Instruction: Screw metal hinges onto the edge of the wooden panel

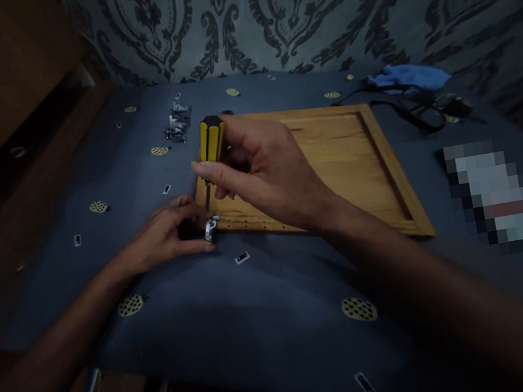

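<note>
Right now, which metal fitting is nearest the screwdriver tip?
The lone fitting at the wooden panel's near-left corner, held by the left hand, below the screwdriver in the right hand. The other fittings sit clustered farther back.

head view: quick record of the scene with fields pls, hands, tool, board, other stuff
right hand: right hand grips a yellow-and-black screwdriver, tip pointing down
left hand: left hand pinches a small metal fitting
work spot: near left corner of the wooden panel
surface: blue cover with yellow dotted patches
behind: pile of metal parts
far right: blue cloth, black cable
light: dim
</note>
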The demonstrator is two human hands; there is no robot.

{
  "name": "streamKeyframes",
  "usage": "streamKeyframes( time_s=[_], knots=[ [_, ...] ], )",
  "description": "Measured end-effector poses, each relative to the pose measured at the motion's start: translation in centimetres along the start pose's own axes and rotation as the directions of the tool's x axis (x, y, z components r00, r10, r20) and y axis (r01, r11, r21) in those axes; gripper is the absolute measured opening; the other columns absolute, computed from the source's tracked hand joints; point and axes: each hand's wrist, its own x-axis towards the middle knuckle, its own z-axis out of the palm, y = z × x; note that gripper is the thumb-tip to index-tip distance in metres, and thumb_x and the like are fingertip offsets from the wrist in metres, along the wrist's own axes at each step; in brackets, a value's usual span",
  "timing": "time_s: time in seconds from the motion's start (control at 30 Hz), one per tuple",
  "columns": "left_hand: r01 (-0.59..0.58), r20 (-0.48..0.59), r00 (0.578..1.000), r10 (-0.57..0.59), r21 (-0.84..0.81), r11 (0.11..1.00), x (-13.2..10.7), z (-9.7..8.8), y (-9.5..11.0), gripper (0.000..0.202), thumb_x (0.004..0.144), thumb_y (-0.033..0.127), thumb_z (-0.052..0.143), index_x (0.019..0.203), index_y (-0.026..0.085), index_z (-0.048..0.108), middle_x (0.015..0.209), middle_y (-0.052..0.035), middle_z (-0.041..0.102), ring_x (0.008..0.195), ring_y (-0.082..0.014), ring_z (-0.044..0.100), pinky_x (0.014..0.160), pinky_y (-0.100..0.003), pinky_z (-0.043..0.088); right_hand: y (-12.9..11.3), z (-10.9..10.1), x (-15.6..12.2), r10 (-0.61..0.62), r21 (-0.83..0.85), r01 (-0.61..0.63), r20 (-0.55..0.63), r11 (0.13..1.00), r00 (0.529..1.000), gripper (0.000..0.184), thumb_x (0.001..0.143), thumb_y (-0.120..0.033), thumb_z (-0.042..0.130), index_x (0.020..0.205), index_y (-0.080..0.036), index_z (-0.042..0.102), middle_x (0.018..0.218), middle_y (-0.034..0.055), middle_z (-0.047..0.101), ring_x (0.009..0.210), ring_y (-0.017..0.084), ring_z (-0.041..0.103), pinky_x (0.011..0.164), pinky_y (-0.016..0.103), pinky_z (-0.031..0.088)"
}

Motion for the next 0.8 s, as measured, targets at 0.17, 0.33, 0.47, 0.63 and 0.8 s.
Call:
streamKeyframes(
  time_s=[0.17, 0.33, 0.47, 0.63, 0.8],
  knots=[
    [0.017, 0.019, 1.0, -0.017, -0.008, 1.0, 0.06, -0.25, 0.53, 0.058, 0.085, 0.074, 0.074, 0.112, 0.023, 0.074, 0.111, -0.006, 0.066, 0.105, -0.0266, 0.062, 0.09, -0.039, 0.052, 0.12, -0.01, -0.11, -0.008, -0.047, 0.01, 0.052, 0.999, 0.999, 0.024, 0.101, -0.035, 0.069, 0.083, -0.024, 0.055, 0.08, -0.0007, 0.059, 0.076, 0.017, 0.061, 0.064, 0.03, 0.057],
    [0.03, 0.029, 0.999, -0.03, -0.018, 0.999, 0.15, -0.37, 0.81, 0.059, 0.085, 0.074, 0.073, 0.115, 0.023, 0.075, 0.109, -0.0059, 0.065, 0.103, -0.0267, 0.062, 0.089, -0.04, 0.051, 0.3, 0.06, -0.19, -0.004, -0.026, 0.005, 0.06, 1.0, 0.998, 0.024, 0.101, -0.037, 0.07, 0.084, -0.024, 0.057, 0.08, -0.0009, 0.06, 0.076, 0.016, 0.061, 0.065, 0.03, 0.058],
    [0.015, 0.028, 0.999, -0.015, 0.004, 1.0, 0.18, -0.34, 0.6, 0.058, 0.086, 0.073, 0.074, 0.117, 0.024, 0.075, 0.106, -0.0053, 0.065, 0.1, -0.0258, 0.061, 0.087, -0.039, 0.05, 0.44, 0.18, -0.17, 0.026, -0.007, -0.025, 0.081, 1.0, 0.996, 0.027, 0.099, -0.042, 0.072, 0.084, -0.024, 0.058, 0.082, 0.0007, 0.062, 0.077, 0.018, 0.06, 0.066, 0.031, 0.059],
    [-0.014, 0.015, 1.0, 0.013, 0.016, 1.0, 0.26, -0.24, 0.37, 0.058, 0.085, 0.075, 0.072, 0.114, 0.025, 0.076, 0.105, -0.0049, 0.065, 0.1, -0.0257, 0.061, 0.086, -0.038, 0.051, 0.61, 0.28, -0.15, 0.045, 0.0, -0.045, 0.113, 0.999, 0.993, 0.027, 0.098, -0.044, 0.072, 0.084, -0.025, 0.058, 0.084, 0.0015, 0.063, 0.08, 0.019, 0.061, 0.067, 0.032, 0.059],
    [-0.029, 0.007, 1.0, 0.029, -0.002, 1.0, 0.25, -0.24, 0.32, 0.055, 0.085, 0.072, 0.075, 0.112, 0.023, 0.075, 0.104, -0.0045, 0.065, 0.096, -0.0238, 0.06, 0.087, -0.037, 0.051, 0.3, 0.13, -0.22, 0.039, -0.011, -0.038, 0.123, 0.999, 0.992, 0.027, 0.099, -0.043, 0.072, 0.084, -0.025, 0.058, 0.084, 0.0015, 0.064, 0.079, 0.019, 0.06, 0.066, 0.031, 0.057]
  ],
)
